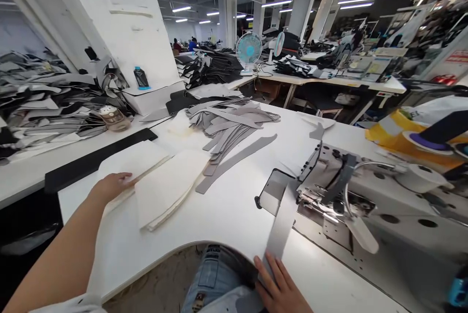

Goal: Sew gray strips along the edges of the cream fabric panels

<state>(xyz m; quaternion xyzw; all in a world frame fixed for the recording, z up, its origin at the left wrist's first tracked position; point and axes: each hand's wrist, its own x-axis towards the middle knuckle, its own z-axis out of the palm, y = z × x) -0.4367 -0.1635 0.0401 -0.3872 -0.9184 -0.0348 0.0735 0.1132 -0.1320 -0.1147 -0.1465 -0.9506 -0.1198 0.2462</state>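
My left hand (112, 186) is at the right edge of a pile of off-white padding sheets (126, 159), its fingers closed on the edge of a sheet. Beside it lies a second off-white pile (171, 186). My right hand (280, 286) lies with fingers spread on the near end of a grey fabric strip (283, 225). The strip's far end reaches the needle area of the sewing machine (329, 201). A single grey strip (237, 163) lies on the white table (234, 215), beside a fanned heap of grey strips (230, 123).
A black strip (98, 162) lies along the table's left side. Piles of cut pieces (44, 103) fill the left bench near a pillar (124, 20). Thread cones and a yellow bag (391, 130) stand at right. Fans (249, 49) and other worktables stand behind.
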